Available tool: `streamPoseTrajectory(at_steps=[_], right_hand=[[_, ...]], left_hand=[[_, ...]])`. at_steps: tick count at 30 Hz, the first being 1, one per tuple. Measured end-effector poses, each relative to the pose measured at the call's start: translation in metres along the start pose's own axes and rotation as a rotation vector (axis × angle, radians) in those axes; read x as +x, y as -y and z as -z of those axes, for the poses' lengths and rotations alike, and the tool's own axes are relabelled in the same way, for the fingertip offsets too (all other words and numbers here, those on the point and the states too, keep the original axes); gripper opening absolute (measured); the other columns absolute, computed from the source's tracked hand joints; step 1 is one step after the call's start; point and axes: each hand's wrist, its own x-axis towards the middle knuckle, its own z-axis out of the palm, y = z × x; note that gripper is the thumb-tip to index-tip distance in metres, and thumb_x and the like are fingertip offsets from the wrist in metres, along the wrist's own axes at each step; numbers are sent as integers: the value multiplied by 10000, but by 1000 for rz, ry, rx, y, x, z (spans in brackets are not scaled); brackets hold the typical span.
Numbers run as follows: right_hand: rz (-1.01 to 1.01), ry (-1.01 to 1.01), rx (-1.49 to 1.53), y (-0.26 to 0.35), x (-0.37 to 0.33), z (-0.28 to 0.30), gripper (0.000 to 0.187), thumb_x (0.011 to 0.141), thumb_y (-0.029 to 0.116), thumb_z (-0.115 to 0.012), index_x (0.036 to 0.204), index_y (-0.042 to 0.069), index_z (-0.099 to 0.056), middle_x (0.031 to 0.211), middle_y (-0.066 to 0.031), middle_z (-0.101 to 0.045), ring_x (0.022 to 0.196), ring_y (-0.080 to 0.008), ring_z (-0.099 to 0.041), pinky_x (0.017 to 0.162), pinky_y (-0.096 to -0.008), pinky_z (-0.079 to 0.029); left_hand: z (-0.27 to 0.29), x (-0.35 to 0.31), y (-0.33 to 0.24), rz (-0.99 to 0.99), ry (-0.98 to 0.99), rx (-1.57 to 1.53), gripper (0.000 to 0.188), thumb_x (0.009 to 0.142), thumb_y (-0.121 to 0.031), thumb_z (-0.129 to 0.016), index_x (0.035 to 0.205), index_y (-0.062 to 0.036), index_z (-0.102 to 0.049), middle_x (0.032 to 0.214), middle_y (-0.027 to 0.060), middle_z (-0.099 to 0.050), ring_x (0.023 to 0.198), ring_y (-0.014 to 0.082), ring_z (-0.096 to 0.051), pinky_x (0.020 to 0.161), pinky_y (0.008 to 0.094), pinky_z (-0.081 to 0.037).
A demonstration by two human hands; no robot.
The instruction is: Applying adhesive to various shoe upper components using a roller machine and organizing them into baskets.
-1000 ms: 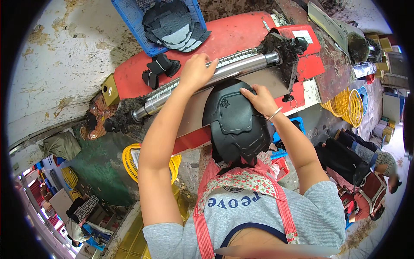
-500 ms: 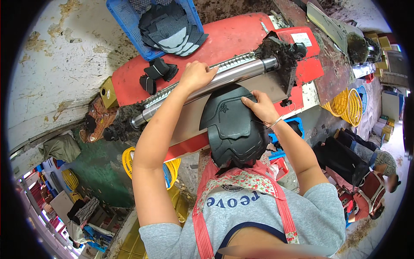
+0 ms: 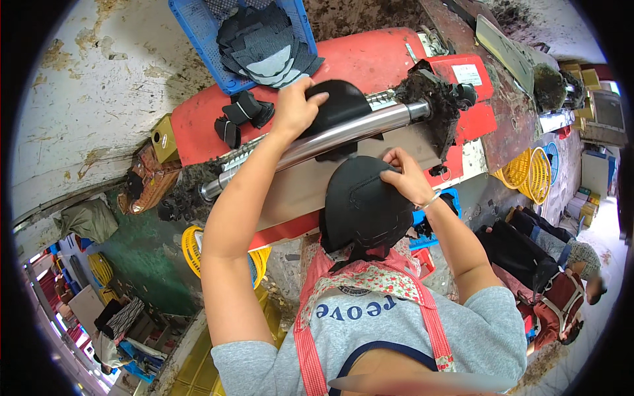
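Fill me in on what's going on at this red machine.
A person in a floral apron is working at a red machine with both bare hands. The left hand is at the left edge of a curved black piece on the far side of a metal roller. The right hand pinches the edge of some black pieces on the near side, close to the body. Beyond, a blue basket holds dark grey pieces.
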Motion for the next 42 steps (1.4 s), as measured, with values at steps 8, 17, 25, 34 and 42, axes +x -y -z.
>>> streamPoseTrajectory(at_steps=[8,17,25,34,42], right_hand=[[-31,-18,0,11,-6,2,299,805,252,-662,874,-32,-596,766,-120,-634,717,-220,-603,694,-333,-469],[-20,-77,-124,5,-3,-5,386,796,312,-667,959,-26,-577,855,-136,-632,737,-214,-581,699,-328,-463],[-48,67,22,17,-18,0,280,776,237,-693,833,-6,-566,640,-86,-543,584,-171,-476,569,-338,-403],[-113,10,-29,24,-3,-10,337,837,298,-658,809,-23,-559,669,-12,-564,622,-79,-509,585,-248,-436],[41,237,227,9,-14,2,181,824,102,-643,931,-10,-549,705,-12,-560,649,-75,-503,615,-231,-431]], left_hand=[[70,43,0,-599,-610,11,180,720,-113,-716,866,-41,-640,861,92,-655,868,282,-610,763,369,-463],[-9,-6,16,-39,157,131,344,753,-287,-700,892,23,-651,879,190,-657,824,264,-639,753,349,-472],[58,23,-25,-443,-507,-80,159,724,2,-689,869,-43,-641,872,95,-675,803,163,-630,708,285,-474],[19,7,30,-168,235,676,548,817,-528,-546,1106,-70,-630,1202,153,-550,1211,376,-393,971,480,-341],[55,37,-5,-287,-491,-171,170,736,-37,-713,853,-34,-590,762,65,-614,709,137,-557,669,280,-455]])
